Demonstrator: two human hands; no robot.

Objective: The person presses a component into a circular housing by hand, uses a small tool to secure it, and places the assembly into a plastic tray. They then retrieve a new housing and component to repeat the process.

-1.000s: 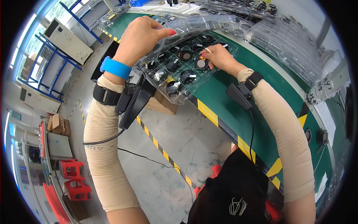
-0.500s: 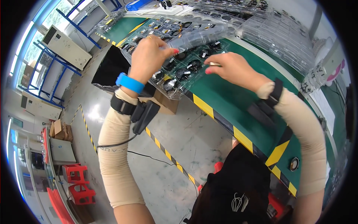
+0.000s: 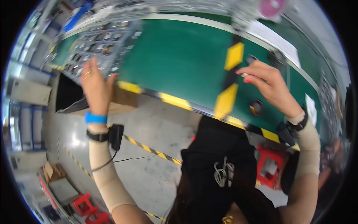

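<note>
My left hand point(image 3: 96, 87) is beside the near right part of a clear plastic tray point(image 3: 117, 59) filled with small dark parts. Its fingers are stretched out, the thumb stands apart, and I see nothing held. Over the right side of the green table point(image 3: 179, 56), my right hand point(image 3: 268, 84) pinches a small pale piece point(image 3: 243, 74) between thumb and fingers; blur hides its exact kind. Just below that hand lies a round dark part point(image 3: 256, 107) with a coppery middle. Two more round dark parts, one nearer point(image 3: 251, 59) and one farther right point(image 3: 277, 57), sit beyond it.
Yellow-and-black tape point(image 3: 173, 100) marks the table's front edge, and another strip crosses the top. A cardboard box point(image 3: 125, 102) and a black bin point(image 3: 69, 91) stand below the tray. White paper point(image 3: 274, 39) lies at the back. A red stool point(image 3: 269, 166) is under the table.
The view has swung to the right. My right hand has left the tray and moved right over the table, still pinching the small piece. My left hand's fingers have opened from a pinch.
</note>
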